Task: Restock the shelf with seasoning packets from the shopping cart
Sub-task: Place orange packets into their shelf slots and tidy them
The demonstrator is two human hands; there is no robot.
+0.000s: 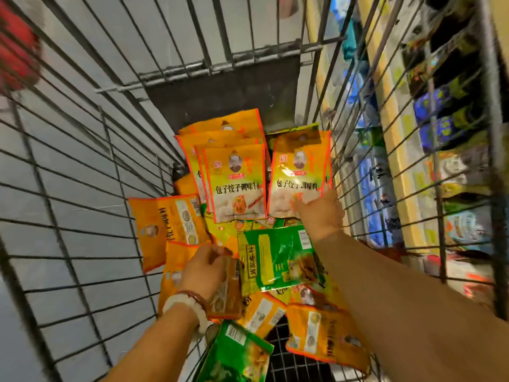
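I look down into a wire shopping cart point(82, 166) holding several orange and green seasoning packets. My left hand point(205, 268), with bead bracelets at the wrist, grips a small stack of orange packets point(227, 290) low in the cart. My right hand point(319, 213) reaches further in, its fingers on the bottom edge of an orange packet point(298, 172) that leans upright at the far right. A second upright stack of orange packets point(237, 177) stands beside it. A green packet point(278, 257) lies flat between my hands.
Through the cart's right wall I see the shelf point(407, 139) with blue, green and dark packets in rows. A red blurred object point(16, 51) is at the upper left outside the cart. Grey floor shows through the left wall.
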